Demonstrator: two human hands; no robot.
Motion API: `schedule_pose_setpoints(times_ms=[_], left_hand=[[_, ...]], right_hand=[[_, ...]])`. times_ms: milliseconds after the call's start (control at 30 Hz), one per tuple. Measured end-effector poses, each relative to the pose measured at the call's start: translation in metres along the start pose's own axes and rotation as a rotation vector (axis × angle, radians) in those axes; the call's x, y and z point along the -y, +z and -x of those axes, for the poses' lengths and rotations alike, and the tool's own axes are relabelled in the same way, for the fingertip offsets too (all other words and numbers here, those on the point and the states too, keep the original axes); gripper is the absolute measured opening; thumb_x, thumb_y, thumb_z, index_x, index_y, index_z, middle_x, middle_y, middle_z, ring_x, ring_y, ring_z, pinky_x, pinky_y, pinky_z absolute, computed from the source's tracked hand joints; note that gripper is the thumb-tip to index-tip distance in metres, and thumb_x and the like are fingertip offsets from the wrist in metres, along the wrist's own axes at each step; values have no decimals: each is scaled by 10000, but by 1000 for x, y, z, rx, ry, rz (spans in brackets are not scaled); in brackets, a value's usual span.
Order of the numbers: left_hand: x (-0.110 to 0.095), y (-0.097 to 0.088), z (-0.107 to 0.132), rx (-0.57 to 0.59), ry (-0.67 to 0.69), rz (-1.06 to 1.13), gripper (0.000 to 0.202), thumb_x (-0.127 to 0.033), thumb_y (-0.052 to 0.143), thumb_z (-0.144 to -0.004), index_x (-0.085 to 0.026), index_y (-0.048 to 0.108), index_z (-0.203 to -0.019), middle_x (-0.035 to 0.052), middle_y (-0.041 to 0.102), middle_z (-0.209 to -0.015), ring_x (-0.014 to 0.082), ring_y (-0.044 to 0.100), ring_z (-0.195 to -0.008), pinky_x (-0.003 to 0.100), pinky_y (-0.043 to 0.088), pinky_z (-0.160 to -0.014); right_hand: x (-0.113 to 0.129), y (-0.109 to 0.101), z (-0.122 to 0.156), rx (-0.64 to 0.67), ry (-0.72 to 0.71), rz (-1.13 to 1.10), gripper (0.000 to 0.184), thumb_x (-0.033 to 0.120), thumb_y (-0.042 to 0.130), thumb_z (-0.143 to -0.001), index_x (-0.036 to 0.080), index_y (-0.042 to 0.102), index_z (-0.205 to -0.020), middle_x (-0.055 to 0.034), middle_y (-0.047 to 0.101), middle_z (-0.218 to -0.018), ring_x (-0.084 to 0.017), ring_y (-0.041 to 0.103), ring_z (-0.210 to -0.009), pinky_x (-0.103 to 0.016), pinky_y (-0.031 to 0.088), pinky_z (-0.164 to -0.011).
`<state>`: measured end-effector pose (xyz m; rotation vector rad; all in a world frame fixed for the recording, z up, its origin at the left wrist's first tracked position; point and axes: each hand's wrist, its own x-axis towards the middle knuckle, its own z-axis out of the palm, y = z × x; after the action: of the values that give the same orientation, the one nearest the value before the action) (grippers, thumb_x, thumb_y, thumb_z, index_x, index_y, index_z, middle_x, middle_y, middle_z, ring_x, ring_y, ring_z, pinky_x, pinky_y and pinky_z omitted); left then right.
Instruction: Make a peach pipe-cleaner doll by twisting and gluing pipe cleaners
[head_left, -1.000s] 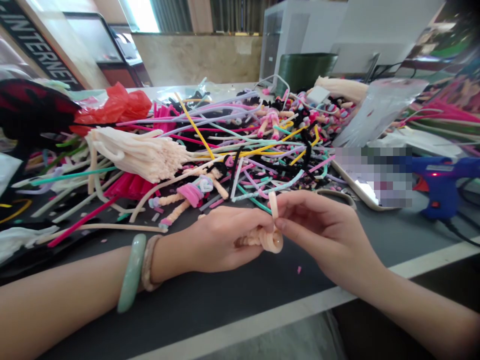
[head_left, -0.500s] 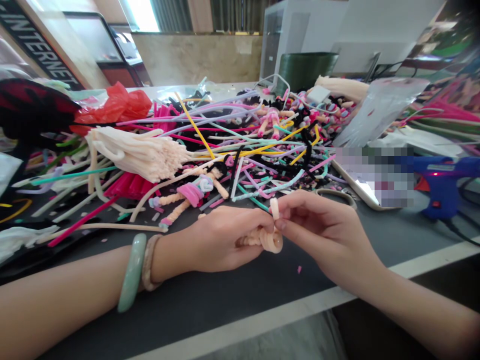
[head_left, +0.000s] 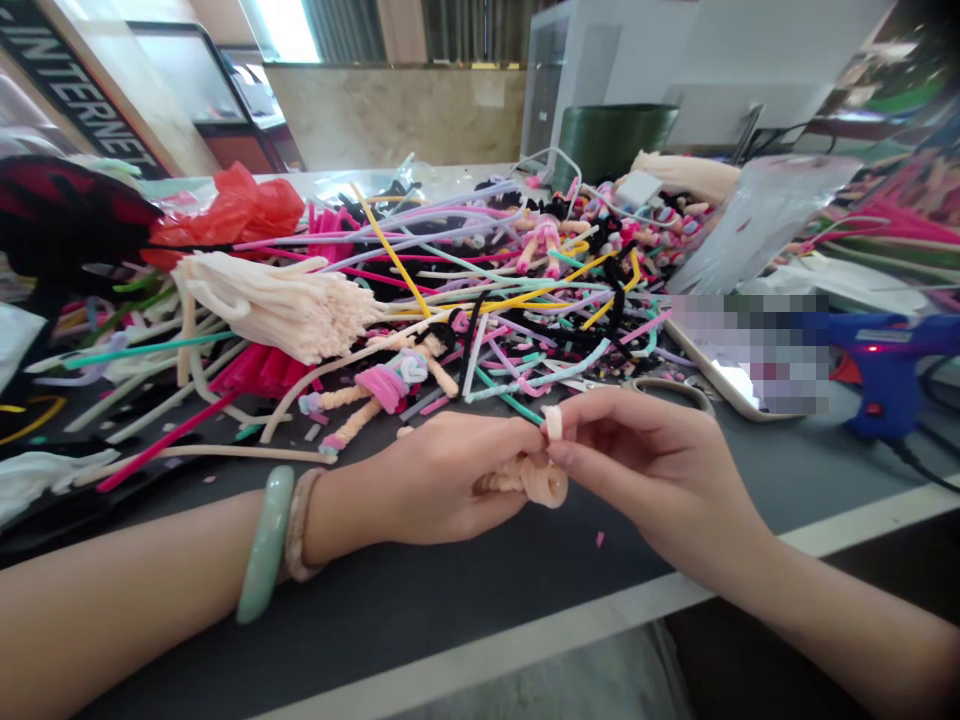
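Observation:
My left hand (head_left: 457,480), with a green bangle (head_left: 266,545) at the wrist, is closed around a peach pipe cleaner piece (head_left: 546,484) whose coiled end pokes out past the fingers. Thumb and fingertips of my right hand (head_left: 660,470) pinch a short pale end (head_left: 553,422) of pipe cleaner just above that coil. Whether this end joins the coil is hidden by the fingers. Behind my left hand lies a pipe cleaner doll (head_left: 382,388) with a pink body and twisted peach limbs.
Loose coloured pipe cleaners are heaped across the back, with a cream bundle (head_left: 270,305) at left. Scissors (head_left: 667,392), a phone (head_left: 720,365) and a blue glue gun (head_left: 881,370) with a lit red light lie at right. A pink scrap (head_left: 599,539) sits near the table's front edge.
The pale end between my hands has dropped slightly and now looks bent over and shorter. My right hand has shifted a little; the left hand stays nearly still.

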<state>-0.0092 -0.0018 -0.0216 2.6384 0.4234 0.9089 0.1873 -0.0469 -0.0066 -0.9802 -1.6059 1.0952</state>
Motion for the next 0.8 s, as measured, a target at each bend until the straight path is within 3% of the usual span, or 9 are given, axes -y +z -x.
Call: schedule_pose_setpoints(times_ms=[433, 667, 800], left_hand=[[-1, 1, 1, 3, -49, 48, 246, -60, 596, -776, -168, 557, -994, -23, 635, -735, 69, 575, -612, 152, 432, -577], [1, 2, 2, -49, -9, 61, 276, -47, 611, -772, -185, 551, -1004, -18, 679, -794, 82, 640, -691, 150, 480, -647], [-1, 1, 1, -23, -65, 27, 265, -63, 620, -775, -177, 560, -1006, -15, 683, -787, 83, 636, -666, 156, 485, -632]], right_hand=[[6, 2, -4, -51, 5, 49, 69, 142, 673, -813, 209, 689, -807, 39, 609, -607, -79, 544, -520, -191, 433, -460], [4, 0, -2, -48, -8, 45, 51, 170, 667, -830, 214, 693, -825, 19, 662, -684, -89, 588, -581, -199, 468, -513], [4, -1, 0, -29, 1, 57, 56, 184, 655, -838, 214, 699, -820, -1, 682, -734, -106, 598, -605, -217, 468, -515]])
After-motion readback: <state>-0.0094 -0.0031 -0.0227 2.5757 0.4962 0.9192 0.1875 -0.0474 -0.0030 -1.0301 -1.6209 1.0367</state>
